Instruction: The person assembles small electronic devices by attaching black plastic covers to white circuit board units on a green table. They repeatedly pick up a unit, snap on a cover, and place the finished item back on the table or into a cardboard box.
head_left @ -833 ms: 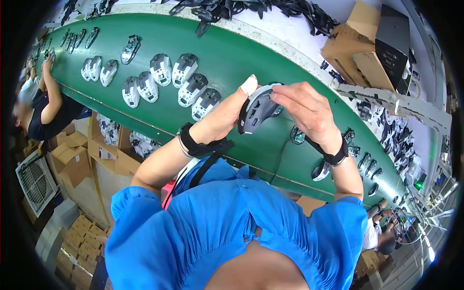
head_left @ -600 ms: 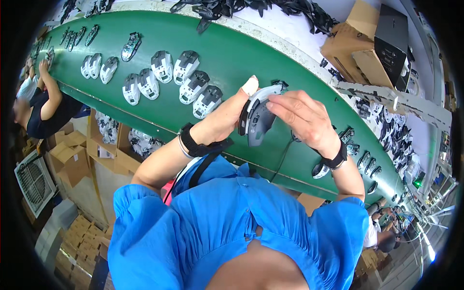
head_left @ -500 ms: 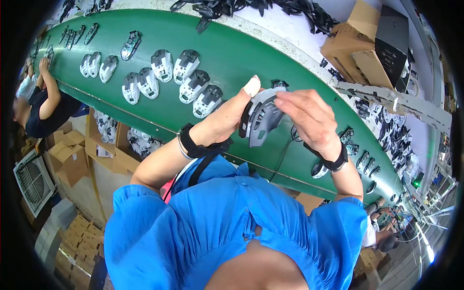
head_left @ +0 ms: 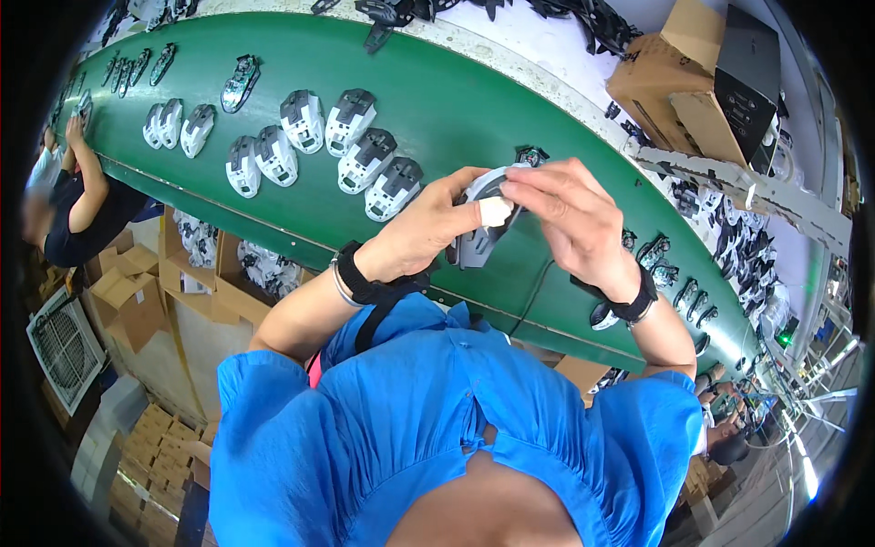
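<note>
Above the green work surface (head_left: pixel 456 105), close in front of the blue-clad torso (head_left: pixel 437 401), a grey shell (head_left: pixel 481 242) is held up between the two hands, clear of the surface. By the left hand (head_left: pixel 428 223) it is clasped from its left side: the thumb, wrapped at its tip in a white covering (head_left: pixel 495 212), is laid across the near face, and the fingers are partly hidden behind. The shell's narrower lower end is left exposed beneath that thumb, pointed toward the torso. By the right hand (head_left: pixel 579 228) the upper right edge of the shell is met; its fingers are drawn narrowly together, with the tips placed just beside the wrapped thumb. Whether the edge is pinched there cannot be told, as the right thumb is hidden.

Just beyond the shell, a dark component (head_left: pixel 530 156) is seen on the surface. To the left of the left hand, several white-and-grey shells (head_left: pixel 367 159) are set out in loose groups, the nearest one close to the wrist. Beyond the right hand, a cardboard box (head_left: pixel 656 91) is stood open.
</note>
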`<state>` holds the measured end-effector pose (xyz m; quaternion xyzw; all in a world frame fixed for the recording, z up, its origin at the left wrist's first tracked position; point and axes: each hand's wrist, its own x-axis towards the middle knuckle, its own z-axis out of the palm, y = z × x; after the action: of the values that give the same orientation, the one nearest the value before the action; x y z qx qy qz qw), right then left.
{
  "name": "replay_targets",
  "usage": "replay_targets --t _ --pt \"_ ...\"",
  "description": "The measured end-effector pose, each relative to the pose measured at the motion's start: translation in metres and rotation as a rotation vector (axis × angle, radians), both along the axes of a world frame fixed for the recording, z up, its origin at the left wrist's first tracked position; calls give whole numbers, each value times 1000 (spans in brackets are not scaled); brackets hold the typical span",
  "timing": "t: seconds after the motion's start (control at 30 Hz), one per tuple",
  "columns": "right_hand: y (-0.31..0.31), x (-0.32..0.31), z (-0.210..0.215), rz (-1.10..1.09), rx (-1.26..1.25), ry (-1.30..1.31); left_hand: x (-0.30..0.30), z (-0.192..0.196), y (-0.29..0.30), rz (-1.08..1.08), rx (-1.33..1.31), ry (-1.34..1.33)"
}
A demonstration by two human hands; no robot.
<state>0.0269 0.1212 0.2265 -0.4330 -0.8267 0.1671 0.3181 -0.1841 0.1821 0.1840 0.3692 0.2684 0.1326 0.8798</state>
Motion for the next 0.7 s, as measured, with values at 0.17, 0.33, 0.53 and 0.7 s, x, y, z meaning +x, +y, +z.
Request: replay_targets --t 0.17,0.33,0.53,0.7 --pt "-15 -20 -6 -343 -498 960 -5 -4 -1 87 87 -42" --pt "-6 -30 -8 -284 -804 1112 -4 -3 1 151 420 -80" --pt "-15 -38 -12 -272 -848 1153 -8 -5 -13 265 485 -25" --pt "-22 -43 -47 -448 -1061 1406 -4 -34 -16 156 279 187"
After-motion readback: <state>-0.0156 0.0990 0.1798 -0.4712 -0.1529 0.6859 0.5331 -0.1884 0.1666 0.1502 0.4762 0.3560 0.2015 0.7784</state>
